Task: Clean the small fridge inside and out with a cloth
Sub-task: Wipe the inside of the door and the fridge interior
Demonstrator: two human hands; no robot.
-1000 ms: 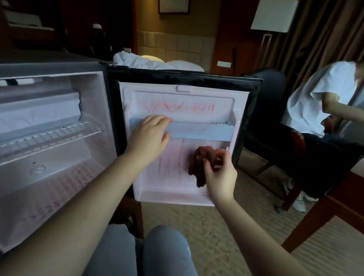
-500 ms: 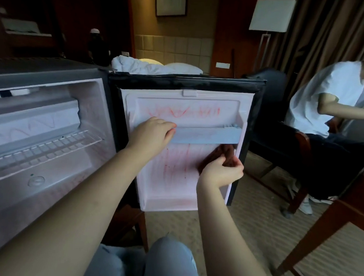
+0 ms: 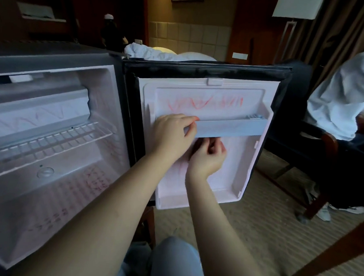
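The small fridge [image 3: 49, 194] stands open on my left, its white cavity marked with faint red scribbles. Its door [image 3: 249, 161] swings out in front of me, with red marks on the upper panel. My left hand [image 3: 173, 135] grips the left end of the grey-blue door shelf rail [image 3: 229, 127]. Just below the rail, my right hand [image 3: 207, 157] presses a dark red cloth [image 3: 197, 144] against the inner door panel. The cloth is mostly hidden behind my fingers.
A wire shelf [image 3: 51, 138] crosses the fridge cavity under the freezer box [image 3: 38, 110]. A seated person in a white shirt [image 3: 341, 103] occupies a wooden chair [image 3: 326, 156] at right. A wooden table leg [image 3: 328, 259] slants at lower right. Carpet lies below.
My right hand has slid the cloth leftward and up under the shelf rail, wiping the lower door panel. Red marks on the right side there have faded. My left hand stays on the rail.
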